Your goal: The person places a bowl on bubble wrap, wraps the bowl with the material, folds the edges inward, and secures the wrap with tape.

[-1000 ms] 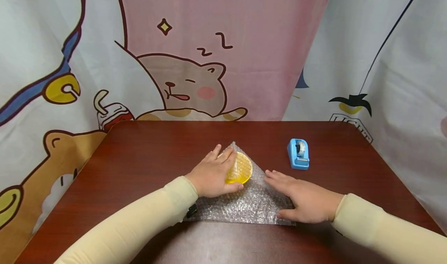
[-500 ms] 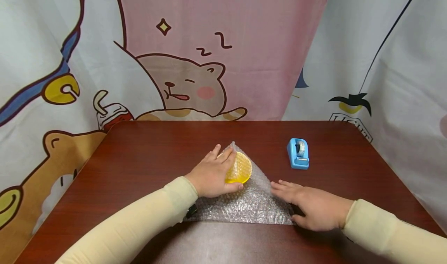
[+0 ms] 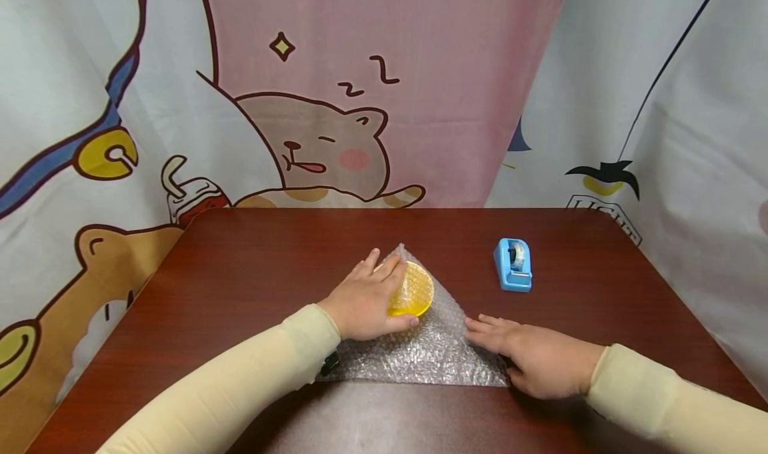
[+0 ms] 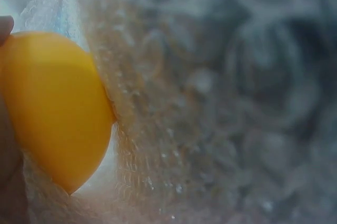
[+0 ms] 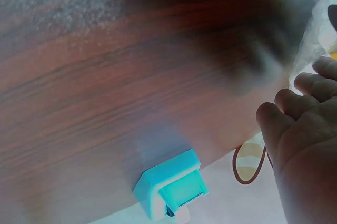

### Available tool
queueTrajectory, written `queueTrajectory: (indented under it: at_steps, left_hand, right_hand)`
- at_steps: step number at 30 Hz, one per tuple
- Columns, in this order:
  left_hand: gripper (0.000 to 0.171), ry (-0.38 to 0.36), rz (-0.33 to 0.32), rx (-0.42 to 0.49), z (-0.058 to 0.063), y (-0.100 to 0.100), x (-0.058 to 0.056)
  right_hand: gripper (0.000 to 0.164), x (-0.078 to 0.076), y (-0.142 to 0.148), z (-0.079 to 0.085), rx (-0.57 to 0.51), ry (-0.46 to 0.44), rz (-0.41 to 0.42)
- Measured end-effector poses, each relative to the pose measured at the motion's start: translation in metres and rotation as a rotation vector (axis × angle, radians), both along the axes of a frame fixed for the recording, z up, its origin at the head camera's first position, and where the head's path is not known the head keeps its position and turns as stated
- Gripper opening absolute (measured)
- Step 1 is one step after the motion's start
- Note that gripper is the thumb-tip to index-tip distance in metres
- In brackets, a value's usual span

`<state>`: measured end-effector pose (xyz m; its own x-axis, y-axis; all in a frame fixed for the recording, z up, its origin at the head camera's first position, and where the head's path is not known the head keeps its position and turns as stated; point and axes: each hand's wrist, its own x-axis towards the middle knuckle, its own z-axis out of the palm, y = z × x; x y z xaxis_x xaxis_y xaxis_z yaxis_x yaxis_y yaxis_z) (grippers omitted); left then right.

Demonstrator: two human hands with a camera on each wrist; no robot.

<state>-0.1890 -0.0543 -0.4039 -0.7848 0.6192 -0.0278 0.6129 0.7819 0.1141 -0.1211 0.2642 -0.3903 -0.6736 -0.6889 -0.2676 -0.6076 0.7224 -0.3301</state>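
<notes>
"What did you see from the head?"

"The left hand (image 3: 371, 301) lay flat on the yellow thing (image 3: 415, 294). Its fingers were spread out, not squeezing. The yellow thing sat in the middle of the surface (image 3: 270, 261), tucked in the wrap (image 3: 420, 361)."

"And the right hand (image 3: 534, 357)?"

"Its fingers were stretched out, with no grip, by the wrap's right edge. The tape holder (image 3: 513, 267) stood apart, farther back."

"What about the left wrist?"

"The yellow thing looked big and smooth, with bumpy wrap against its side."

"And the right wrist?"

"The right fingers were loose there too. The tape holder was blue and well away from them."
</notes>
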Motion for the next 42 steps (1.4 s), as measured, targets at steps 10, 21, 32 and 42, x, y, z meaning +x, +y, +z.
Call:
queueTrajectory:
  at_steps: [10, 21, 32, 42]
  left_hand:
    - [0.101, -0.003, 0.005, 0.0, -0.0003, 0.0003, 0.0001]
    - [0.1, -0.013, 0.013, 0.008, 0.0003, 0.0012, 0.0004]
    - [0.102, -0.017, 0.019, -0.004, 0.0002, 0.0009, 0.0014]
    - [0.102, -0.021, 0.017, 0.002, 0.0002, 0.0011, 0.0013]
  right_hand:
    - [0.071, -0.0013, -0.0035, 0.0002, 0.025, -0.051, -0.025]
    - [0.07, -0.0047, -0.0031, -0.0036, 0.049, 0.004, -0.013]
    - [0.061, -0.0071, -0.0059, -0.0044, 0.013, 0.091, 0.005]
    - [0.047, -0.008, -0.0095, -0.008, 0.042, 0.231, 0.07]
